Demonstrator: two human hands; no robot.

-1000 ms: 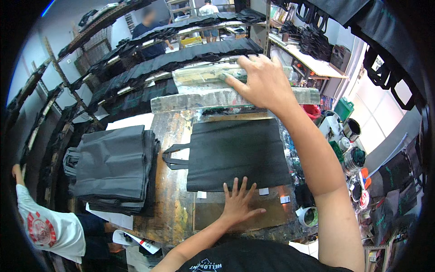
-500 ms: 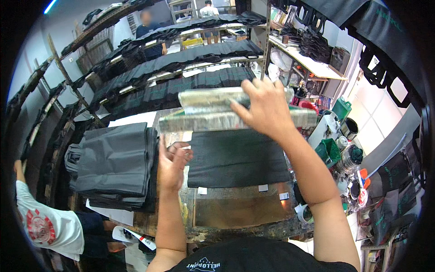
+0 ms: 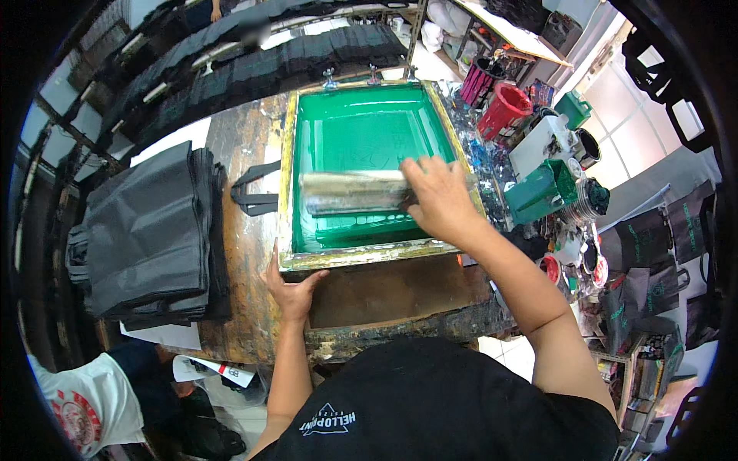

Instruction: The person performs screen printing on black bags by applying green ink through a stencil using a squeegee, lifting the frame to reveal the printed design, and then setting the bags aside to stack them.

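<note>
A screen-printing frame (image 3: 369,259) with a worn yellowish rim lies lowered on the worktable, its mesh (image 3: 361,115) covered in wet green ink. My right hand (image 3: 440,196) grips a wide squeegee (image 3: 346,190), which spans the frame's near half. At the near left corner, my left hand (image 3: 294,292) has thumb and fingers spread against the frame's edge. A black handle loop (image 3: 250,201) sticks out from under the frame's left side; whatever lies beneath the frame is hidden. Left of it stands a thick stack of black fabric bags (image 3: 146,230).
Clamps (image 3: 329,78) line the frame's far edge. To the right are a red tub (image 3: 505,109), a green container (image 3: 538,192) and several paint cans. Racks draped with black bags (image 3: 330,58) stand behind. Another person in a white shirt (image 3: 96,396) is at lower left.
The raised frame has come down flat over the black bag. My right hand and the squeegee have moved lower and nearer. My left hand has gone to the frame's near corner, its fingers spreading.
</note>
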